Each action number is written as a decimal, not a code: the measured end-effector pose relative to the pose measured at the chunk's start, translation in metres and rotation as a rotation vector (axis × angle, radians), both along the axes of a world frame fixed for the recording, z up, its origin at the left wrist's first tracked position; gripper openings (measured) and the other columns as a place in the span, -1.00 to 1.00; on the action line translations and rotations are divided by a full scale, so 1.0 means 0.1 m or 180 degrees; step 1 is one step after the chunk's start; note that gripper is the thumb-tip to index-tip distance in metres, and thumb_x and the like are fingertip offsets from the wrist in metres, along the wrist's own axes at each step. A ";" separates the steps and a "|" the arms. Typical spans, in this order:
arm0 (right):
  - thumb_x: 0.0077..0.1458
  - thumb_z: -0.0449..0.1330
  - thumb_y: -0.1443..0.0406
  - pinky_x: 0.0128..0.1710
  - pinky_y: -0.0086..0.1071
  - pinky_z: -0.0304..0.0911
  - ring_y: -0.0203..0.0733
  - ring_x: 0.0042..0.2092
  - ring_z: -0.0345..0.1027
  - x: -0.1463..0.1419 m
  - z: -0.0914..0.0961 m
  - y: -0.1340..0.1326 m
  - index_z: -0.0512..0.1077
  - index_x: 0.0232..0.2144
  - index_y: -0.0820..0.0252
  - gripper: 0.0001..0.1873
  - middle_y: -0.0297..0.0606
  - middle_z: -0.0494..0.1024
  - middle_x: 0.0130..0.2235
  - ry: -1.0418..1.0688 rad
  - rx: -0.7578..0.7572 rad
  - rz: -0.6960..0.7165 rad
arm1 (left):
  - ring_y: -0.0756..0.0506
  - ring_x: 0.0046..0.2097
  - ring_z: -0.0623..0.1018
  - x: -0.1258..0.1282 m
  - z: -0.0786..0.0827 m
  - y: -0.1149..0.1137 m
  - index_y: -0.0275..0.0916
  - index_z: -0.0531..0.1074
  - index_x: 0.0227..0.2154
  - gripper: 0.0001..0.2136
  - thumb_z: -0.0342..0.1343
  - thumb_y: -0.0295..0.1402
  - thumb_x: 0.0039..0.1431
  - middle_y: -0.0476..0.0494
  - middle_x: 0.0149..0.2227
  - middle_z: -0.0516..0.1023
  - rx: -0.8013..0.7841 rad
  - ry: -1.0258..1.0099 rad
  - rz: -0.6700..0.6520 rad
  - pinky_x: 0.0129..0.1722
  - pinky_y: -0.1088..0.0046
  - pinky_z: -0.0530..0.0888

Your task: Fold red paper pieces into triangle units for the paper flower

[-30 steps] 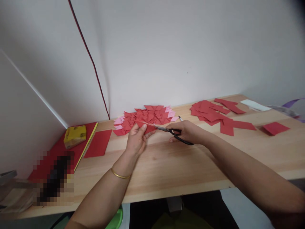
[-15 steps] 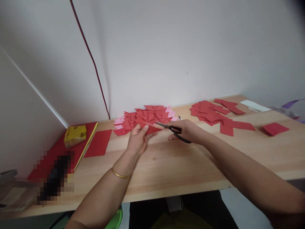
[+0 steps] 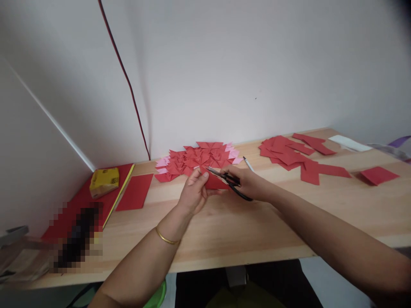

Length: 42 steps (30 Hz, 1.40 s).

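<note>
My left hand (image 3: 195, 193) pinches a small folded red paper piece (image 3: 214, 182) just above the wooden table (image 3: 244, 222). My right hand (image 3: 249, 183) grips black scissors (image 3: 226, 178), whose blades point left and lie across the top of the red piece. Just behind both hands lies a pile of folded red and pink paper shapes (image 3: 199, 159) against the wall. A gold bangle sits on my left wrist.
Several flat red paper sheets (image 3: 290, 155) lie at the back right, with one red square (image 3: 379, 175) farther right. A white pen (image 3: 248, 163) rests behind my right hand. At the left lie a red sheet (image 3: 135, 191), a yellow packet (image 3: 104, 181) and a blurred dark object.
Both hands have drawn together and slightly nearer. The scissors have moved left onto the red piece, and the view has shifted a little.
</note>
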State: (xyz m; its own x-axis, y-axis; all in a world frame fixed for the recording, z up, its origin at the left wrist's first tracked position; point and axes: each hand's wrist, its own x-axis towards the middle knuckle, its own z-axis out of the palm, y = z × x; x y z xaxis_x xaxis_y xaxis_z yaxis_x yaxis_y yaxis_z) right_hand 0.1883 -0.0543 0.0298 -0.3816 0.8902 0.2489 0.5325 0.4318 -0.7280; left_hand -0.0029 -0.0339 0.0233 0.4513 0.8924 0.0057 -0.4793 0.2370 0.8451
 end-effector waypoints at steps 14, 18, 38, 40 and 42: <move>0.02 0.13 0.35 -0.44 -0.49 0.06 -0.31 -0.44 0.19 -0.04 -0.08 0.00 0.37 -0.16 0.16 -0.73 -0.36 0.39 -0.45 -0.0141 0.0246 0.0005 | -0.06 -0.37 0.60 0.04 -0.08 -0.04 -0.24 0.33 -0.25 -0.75 0.22 -0.28 0.05 -0.08 -0.31 0.58 -0.0012 0.0050 -0.0244 -0.41 0.36 0.60; 0.03 0.16 0.33 -0.41 -0.48 0.10 -0.29 -0.39 0.27 -0.05 -0.06 -0.02 0.38 -0.10 0.14 -0.68 -0.31 0.47 -0.38 -0.0132 0.0245 -0.0005 | -0.07 -0.37 0.60 0.04 -0.10 -0.03 -0.24 0.33 -0.25 -0.77 0.20 -0.29 0.07 -0.09 -0.30 0.58 0.0012 0.0031 -0.0249 -0.44 0.38 0.59; 0.07 0.13 0.21 -0.40 -0.42 0.15 -0.11 -0.30 0.44 0.50 0.07 0.16 0.42 -0.07 0.10 -0.66 -0.19 0.59 -0.26 -0.1083 0.0208 -0.1869 | 0.02 -0.42 0.53 0.03 -0.11 0.04 -0.28 0.37 -0.40 -0.78 0.30 -0.37 -0.07 -0.02 -0.43 0.52 -0.0404 -0.0004 0.0361 -0.41 0.43 0.56; 0.08 0.10 0.24 -0.43 -0.39 0.12 -0.03 -0.28 0.45 0.74 0.07 0.23 0.39 -0.04 0.19 -0.63 -0.07 0.58 -0.26 -0.1699 -0.0105 -0.2394 | 0.02 -0.42 0.52 0.02 -0.13 0.07 -0.29 0.36 -0.45 -0.77 0.32 -0.40 -0.11 -0.01 -0.44 0.51 -0.0561 -0.0038 0.0542 -0.40 0.40 0.57; 0.08 0.09 0.26 -0.44 -0.37 0.12 0.00 -0.27 0.45 0.93 0.03 0.28 0.32 0.04 0.28 -0.55 0.02 0.57 -0.24 -0.2023 -0.0412 -0.2735 | 0.03 -0.43 0.51 0.01 -0.14 0.10 -0.29 0.35 -0.47 -0.76 0.33 -0.43 -0.14 0.00 -0.44 0.50 -0.0684 -0.0079 0.0685 -0.38 0.38 0.57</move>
